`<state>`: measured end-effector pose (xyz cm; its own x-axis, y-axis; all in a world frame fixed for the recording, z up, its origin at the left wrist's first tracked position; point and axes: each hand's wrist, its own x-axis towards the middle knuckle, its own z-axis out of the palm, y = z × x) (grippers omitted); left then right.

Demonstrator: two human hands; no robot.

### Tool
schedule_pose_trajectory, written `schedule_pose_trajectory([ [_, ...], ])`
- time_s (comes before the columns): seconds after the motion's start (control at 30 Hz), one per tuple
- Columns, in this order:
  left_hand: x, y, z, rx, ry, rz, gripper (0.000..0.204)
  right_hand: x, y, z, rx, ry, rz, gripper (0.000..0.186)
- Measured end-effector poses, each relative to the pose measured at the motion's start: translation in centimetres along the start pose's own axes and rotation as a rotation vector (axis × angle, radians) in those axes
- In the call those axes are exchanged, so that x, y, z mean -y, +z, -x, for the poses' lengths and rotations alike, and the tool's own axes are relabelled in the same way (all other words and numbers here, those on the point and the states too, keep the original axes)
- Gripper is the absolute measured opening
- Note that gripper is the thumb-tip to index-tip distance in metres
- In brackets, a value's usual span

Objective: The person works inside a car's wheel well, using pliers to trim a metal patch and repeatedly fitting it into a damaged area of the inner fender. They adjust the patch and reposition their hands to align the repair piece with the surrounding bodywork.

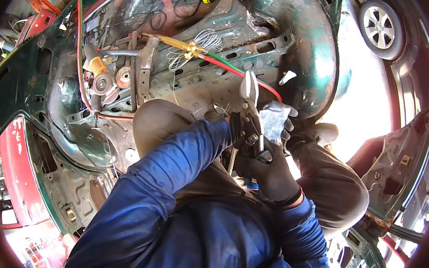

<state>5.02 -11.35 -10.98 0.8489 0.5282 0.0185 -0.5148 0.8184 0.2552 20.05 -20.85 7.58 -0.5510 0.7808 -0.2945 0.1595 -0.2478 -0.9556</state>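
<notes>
Head view: far left, grinder (98, 67) lying near left knee (158, 124); leg shift might knock it. Torch (179, 43) against wire coil (211, 40), hoses (230, 69) running right; snagged hose could drag both. Left hand (235, 127) mostly behind pliers, grip can't tell. Pliers (250, 115) tilted over lap; right hand (274, 176) curled round handle, sudden release could nip glove.

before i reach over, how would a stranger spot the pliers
Start from the big green car body, then come down to the black-gloved right hand just below the picture's middle. The pliers rise from it, pointing toward the top of the picture. Unlike the brass-coloured torch beyond, they are silvery, with a broad, rounded head.
</notes>
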Motion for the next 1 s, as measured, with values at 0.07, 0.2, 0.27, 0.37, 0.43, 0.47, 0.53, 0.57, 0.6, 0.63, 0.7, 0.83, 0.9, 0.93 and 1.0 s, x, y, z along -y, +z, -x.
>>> schedule_pose_trajectory([
  [0.07, -1.6, 0.1, -0.3, 0.167, 0.070, -0.005, 0.085, -0.3, -0.6, 0.5, -0.029, -0.095, 0.064, 0.018],
  [0.2, -5.4, 2.5, 0.8, -0.259, 0.207, 0.162, 0.082, -2.6, -1.7, 0.9, -0.279, 0.023, -0.248, 0.033],
  [0.27, -6.6, 5.6, 1.2, -0.284, 0.336, -0.008, 0.090, -6.9, -3.0, 1.3, -0.359, 0.085, -0.146, 0.036],
  [0.37, -8.8, 6.8, 2.6, -0.190, 0.394, 0.085, 0.092, -12.6, -3.2, 0.9, -0.449, 0.279, -0.208, 0.031],
  [0.43, -9.5, 7.5, 2.7, -0.087, 0.408, 0.297, 0.093, -17.3, -3.3, 0.7, -0.503, 0.460, -0.198, 0.028],
  [0.47, -9.6, 7.6, 2.9, -0.033, 0.384, 0.286, 0.093, -19.9, -3.2, 0.8, -0.491, 0.479, -0.192, 0.045],
  [0.53, -9.6, 8.1, 2.9, 0.088, 0.330, 0.269, 0.094, -24.3, -3.9, 0.5, -0.453, 0.575, 0.096, 0.070],
  [0.57, -9.5, 8.4, 2.8, 0.073, 0.329, 0.185, 0.097, -24.8, -4.2, 0.7, -0.395, 0.554, 0.198, 0.090],
  [0.6, -9.3, 8.2, 2.6, 0.048, 0.286, 0.132, 0.098, -25.2, -4.9, 0.8, -0.370, 0.580, 0.309, 0.091],
  [0.63, -9.5, 8.2, 2.5, 0.021, 0.247, 0.073, 0.099, -24.2, -5.2, 0.5, -0.421, 0.460, 0.353, 0.087],
  [0.7, -9.7, 8.2, 2.0, -0.188, 0.130, -0.102, 0.105, -23.7, -6.4, -0.2, -0.577, 0.076, 0.498, 0.068],
  [0.83, -11.7, 3.9, 2.9, -0.290, -0.142, -0.452, 0.098, -8.5, -6.1, -4.4, -0.663, -0.179, 0.366, 0.058],
  [0.9, -12.3, 0.4, 2.9, -0.478, -0.171, -0.633, 0.087, -4.7, -5.8, -6.8, -0.557, -0.328, 0.540, 0.053],
  [0.93, -12.9, 1.1, 4.0, -0.490, -0.139, -0.590, 0.082, -3.1, -5.3, -8.1, -0.495, -0.416, 0.615, 0.050],
  [1.0, -12.7, 1.1, 3.7, -0.452, -0.104, -0.473, 0.072, -3.3, -5.7, -10.2, -0.384, -0.324, 0.480, 0.040],
])
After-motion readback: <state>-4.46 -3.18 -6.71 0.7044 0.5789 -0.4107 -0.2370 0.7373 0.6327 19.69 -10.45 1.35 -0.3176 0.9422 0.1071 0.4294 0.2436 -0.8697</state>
